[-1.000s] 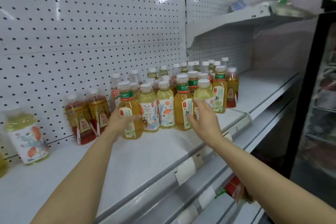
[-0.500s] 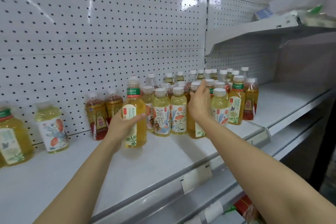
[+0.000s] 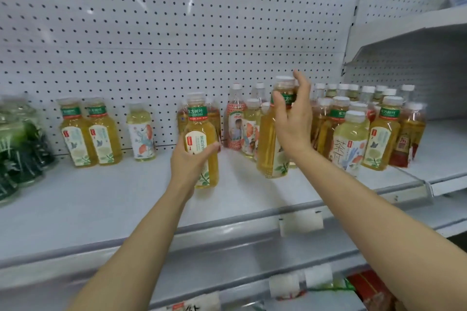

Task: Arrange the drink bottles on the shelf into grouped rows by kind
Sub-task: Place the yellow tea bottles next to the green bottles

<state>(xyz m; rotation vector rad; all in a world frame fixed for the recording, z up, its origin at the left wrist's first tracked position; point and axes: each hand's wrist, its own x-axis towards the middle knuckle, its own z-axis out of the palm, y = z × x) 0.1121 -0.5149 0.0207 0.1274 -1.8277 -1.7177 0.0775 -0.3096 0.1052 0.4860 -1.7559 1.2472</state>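
My left hand (image 3: pixel 190 159) grips a yellow tea bottle with a green neck band (image 3: pixel 199 134) around its lower body, held just above the white shelf (image 3: pixel 126 197). My right hand (image 3: pixel 293 121) holds a second amber green-band bottle (image 3: pixel 270 149) by its neck, tilted and lifted off the shelf. A crowded cluster of mixed tea bottles (image 3: pixel 353 126) stands to the right. Two matching green-band bottles (image 3: pixel 91 134) stand at the left by the pegboard, with a pale floral-label bottle (image 3: pixel 142 131) beside them.
Dark green bottles (image 3: pixel 20 144) sit at the far left. Two dark amber bottles stand behind the left-hand bottle. A pegboard wall (image 3: pixel 177 33) backs the shelf. A higher shelf (image 3: pixel 417 33) juts out at upper right. Price-tag rails (image 3: pixel 300 225) line the front edge.
Both hands have lifted green-band bottles out of the cluster and carried them leftward. The right hand went from reaching among the bottles to gripping one by the neck. The view swung left.
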